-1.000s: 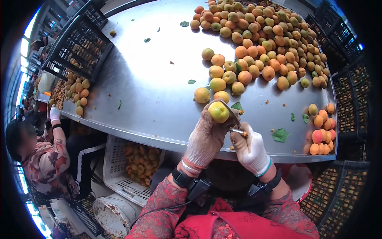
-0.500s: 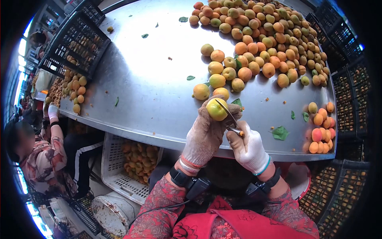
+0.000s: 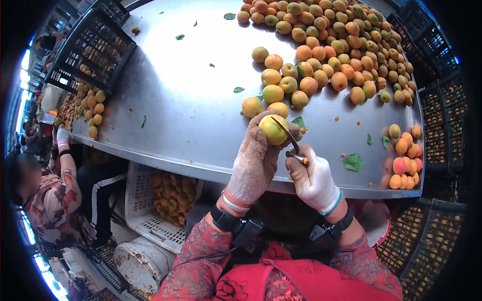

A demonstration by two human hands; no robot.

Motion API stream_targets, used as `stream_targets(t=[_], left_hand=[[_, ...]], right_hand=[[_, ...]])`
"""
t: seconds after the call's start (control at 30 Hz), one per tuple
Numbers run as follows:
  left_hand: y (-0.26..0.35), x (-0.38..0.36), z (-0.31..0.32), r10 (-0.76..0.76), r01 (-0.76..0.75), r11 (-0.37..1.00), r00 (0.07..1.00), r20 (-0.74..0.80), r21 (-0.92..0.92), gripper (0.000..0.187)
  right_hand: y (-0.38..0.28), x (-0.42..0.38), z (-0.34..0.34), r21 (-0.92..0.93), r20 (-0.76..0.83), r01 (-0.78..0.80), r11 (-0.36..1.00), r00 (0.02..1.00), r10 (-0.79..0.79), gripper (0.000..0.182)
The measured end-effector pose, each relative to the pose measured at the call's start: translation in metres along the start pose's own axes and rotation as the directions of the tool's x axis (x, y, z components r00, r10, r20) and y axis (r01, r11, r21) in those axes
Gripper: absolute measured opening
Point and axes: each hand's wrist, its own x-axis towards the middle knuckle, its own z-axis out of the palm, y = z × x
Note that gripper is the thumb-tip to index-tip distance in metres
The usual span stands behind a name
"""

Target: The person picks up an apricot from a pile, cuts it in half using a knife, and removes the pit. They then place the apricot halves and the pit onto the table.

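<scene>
My left hand (image 3: 256,158), in a dirt-stained glove, is closed around a yellow-green apricot (image 3: 272,131) above the front part of the metal table. In a white glove, my right hand (image 3: 314,178) grips a small knife (image 3: 296,147) with a dark, curved blade. The blade lies across the upper side of the apricot, its tip over the fruit's top. Just beyond my left hand sit loose apricots (image 3: 273,94) at the edge of a large pile (image 3: 346,62). A green leaf (image 3: 353,161) lies to the right of my right hand.
A smaller apricot group (image 3: 405,160) sits at the table's right corner. Black crates (image 3: 90,45) stand far left and along the right. Below the table edge is a white crate (image 3: 145,200) of apricots, beside a white bucket (image 3: 143,266). Another person (image 3: 55,200) works at left.
The knife blade has turned slightly more upright on the apricot, and my right hand has shifted a little right. My left hand still holds the fruit. The view has moved slightly.
</scene>
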Motion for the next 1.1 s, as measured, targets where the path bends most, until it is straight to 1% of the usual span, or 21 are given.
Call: stream_targets(t=[0.03, 0.17, 0.23, 0.3, 0.33, 0.37, 0.4, 0.43, 0.53, 0.57, 0.6, 0.63, 0.67, 0.73, 0.77, 0.83, 0.87, 0.9, 0.93, 0.97, 1.1], left_hand=[[0.000, 0.000, -0.001, -0.002, 0.002, 1.000, 1.000, -0.002, -0.002, 0.053], [0.000, 0.002, -0.006, 0.052, -0.054, 0.994, 0.998, 0.027, 0.098, 0.053], [0.000, 0.001, -0.005, 0.062, -0.066, 0.988, 0.998, 0.028, 0.139, 0.053], [-0.001, -0.003, 0.000, 0.023, -0.017, 0.992, 0.999, -0.049, 0.125, 0.058], [-0.001, -0.006, 0.004, 0.024, -0.018, 0.992, 0.999, -0.046, 0.126, 0.058], [0.000, -0.008, 0.007, -0.064, 0.066, 0.997, 0.997, -0.041, 0.046, 0.061], [0.002, -0.010, 0.009, -0.153, 0.152, 0.988, 0.988, -0.031, -0.033, 0.064], [0.001, -0.010, 0.006, -0.182, 0.182, 0.983, 0.983, 0.007, -0.019, 0.070], [0.004, -0.007, 0.010, -0.191, 0.186, 0.977, 0.981, -0.036, -0.101, 0.067], [0.005, -0.005, 0.008, -0.188, 0.184, 0.978, 0.982, -0.034, -0.100, 0.067], [0.005, -0.002, 0.003, -0.111, 0.121, 0.986, 0.990, -0.085, 0.119, 0.065], [0.006, 0.000, 0.001, -0.024, 0.063, 0.941, 0.992, -0.120, 0.333, 0.063], [0.006, -0.001, 0.003, -0.020, 0.060, 0.942, 0.992, -0.121, 0.332, 0.063], [0.007, -0.004, 0.010, 0.080, -0.056, 0.890, 0.996, -0.036, 0.452, 0.072], [0.007, -0.004, 0.011, 0.081, -0.055, 0.890, 0.996, -0.037, 0.452, 0.072], [0.008, -0.003, 0.012, 0.032, -0.021, 0.944, 0.999, -0.027, 0.330, 0.056], [0.005, -0.004, 0.012, 0.030, -0.020, 0.943, 0.999, -0.026, 0.332, 0.056], [0.000, -0.007, 0.013, -0.066, 0.076, 0.987, 0.995, -0.069, 0.142, 0.056], [-0.004, -0.008, 0.016, -0.168, 0.163, 0.985, 0.982, -0.091, -0.058, 0.057], [-0.006, -0.008, 0.019, -0.138, 0.134, 0.990, 0.979, -0.148, -0.037, 0.057], [-0.002, -0.006, 0.015, -0.170, 0.164, 0.985, 0.978, -0.121, -0.056, 0.056]], right_hand=[[-0.001, 0.000, 0.000, -0.003, 0.005, 0.002, 1.000, 1.000, -0.002, 0.020], [0.001, 0.002, 0.004, 0.018, 0.015, -0.019, 1.000, 1.000, 0.019, 0.019], [0.004, 0.002, 0.008, 0.048, -0.019, -0.006, 0.999, 1.000, 0.007, 0.019], [0.004, 0.003, 0.012, 0.069, -0.017, -0.026, 0.997, 0.999, 0.028, 0.020], [0.004, 0.003, 0.014, 0.089, -0.014, -0.046, 0.995, 0.999, 0.048, 0.020], [0.005, 0.004, 0.016, 0.088, -0.017, -0.041, 0.995, 0.999, 0.043, 0.020], [0.008, 0.004, 0.018, -0.003, -0.034, 0.012, 1.000, 0.999, -0.012, 0.020], [0.009, 0.004, 0.020, -0.094, -0.045, 0.061, 0.994, 0.997, -0.066, 0.021], [0.008, 0.007, 0.020, -0.093, -0.061, 0.039, 0.995, 0.997, -0.045, 0.022], [0.006, 0.008, 0.018, -0.095, -0.061, 0.043, 0.995, 0.997, -0.049, 0.022], [0.003, 0.009, 0.015, -0.056, -0.059, 0.042, 0.998, 0.997, -0.045, 0.022], [0.002, 0.009, 0.013, -0.018, -0.056, 0.040, 0.999, 0.998, -0.041, 0.022], [0.001, 0.009, 0.012, -0.020, -0.052, 0.042, 0.999, 0.998, -0.043, 0.022], [0.000, 0.007, 0.013, -0.068, -0.064, 0.072, 0.995, 0.995, -0.076, 0.021], [0.001, 0.007, 0.013, -0.067, -0.063, 0.071, 0.995, 0.995, -0.076, 0.021], [0.007, 0.006, 0.015, -0.111, -0.085, 0.093, 0.990, 0.991, -0.102, 0.022], [0.010, 0.007, 0.017, -0.109, -0.088, 0.092, 0.990, 0.991, -0.102, 0.022], [0.014, 0.007, 0.019, -0.155, -0.107, 0.105, 0.982, 0.987, -0.123, 0.023], [0.016, 0.008, 0.019, -0.202, -0.125, 0.118, 0.972, 0.981, -0.145, 0.024], [0.015, 0.010, 0.018, -0.234, -0.114, 0.124, 0.964, 0.982, -0.154, 0.025], [0.014, 0.011, 0.017, -0.204, -0.120, 0.122, 0.971, 0.982, -0.149, 0.025]])
